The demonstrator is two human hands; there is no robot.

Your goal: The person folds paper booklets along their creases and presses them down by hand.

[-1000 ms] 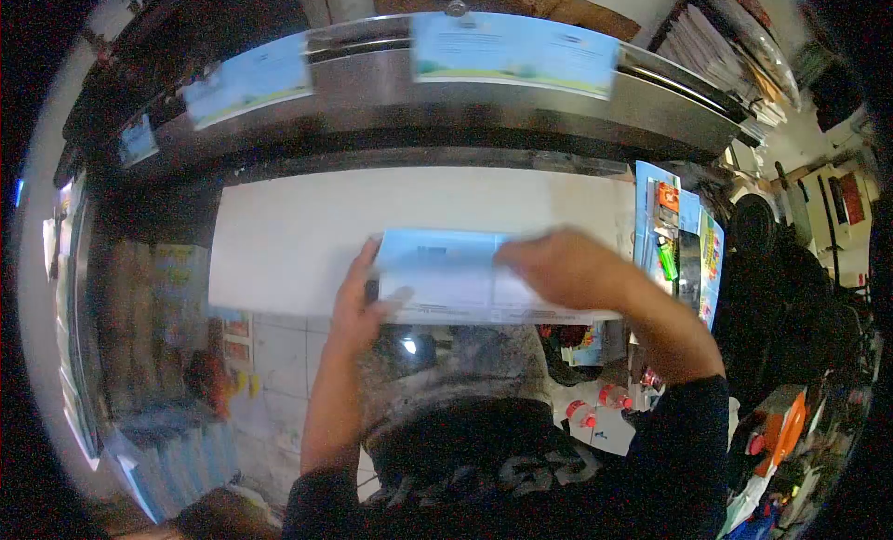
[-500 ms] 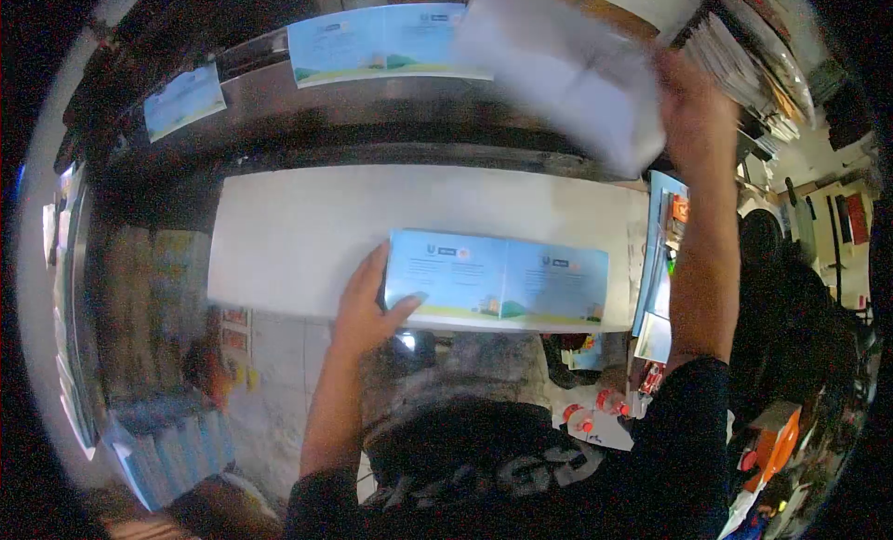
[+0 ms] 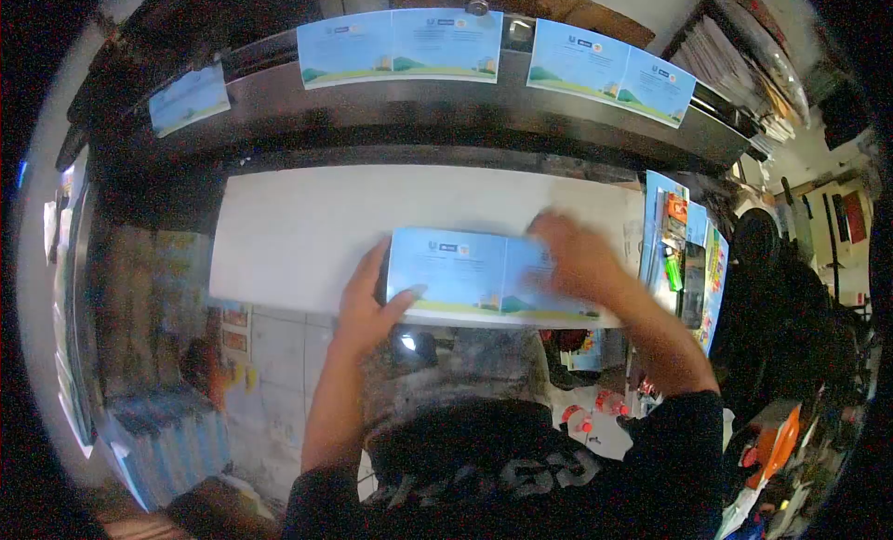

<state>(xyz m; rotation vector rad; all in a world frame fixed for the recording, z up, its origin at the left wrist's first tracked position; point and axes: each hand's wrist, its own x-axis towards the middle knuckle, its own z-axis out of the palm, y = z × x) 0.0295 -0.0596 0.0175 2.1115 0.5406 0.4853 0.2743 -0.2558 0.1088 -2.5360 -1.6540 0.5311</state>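
Blue printed sheets (image 3: pixel 446 272) lie in a stack on a long white board (image 3: pixel 298 233), near its front edge. My left hand (image 3: pixel 367 298) holds the stack's left end, thumb on top and fingers along the side. Blurred by motion, my right hand (image 3: pixel 577 261) is over the right half of the stack, and its fingertips are too smeared to read. Behind the board, a double sheet (image 3: pixel 400 49) hangs on a dark metal ledge (image 3: pixel 372 98), with another double sheet (image 3: pixel 609 70) to its right and a smaller-looking one (image 3: pixel 189 100) at the left.
At the board's right end are more printed sheets with an orange packet (image 3: pixel 676 208), a green lighter (image 3: pixel 673 270) and a dark phone-like object (image 3: pixel 693 284). Plastic bottles (image 3: pixel 577 417) stand below. Bundled blue stacks (image 3: pixel 172 438) sit at lower left, piled papers (image 3: pixel 726 66) at upper right.
My right hand has come down from the ledge to the stack. The pale sheet it carried now hangs at the ledge's right, blue side showing. My left hand has stayed on the stack.
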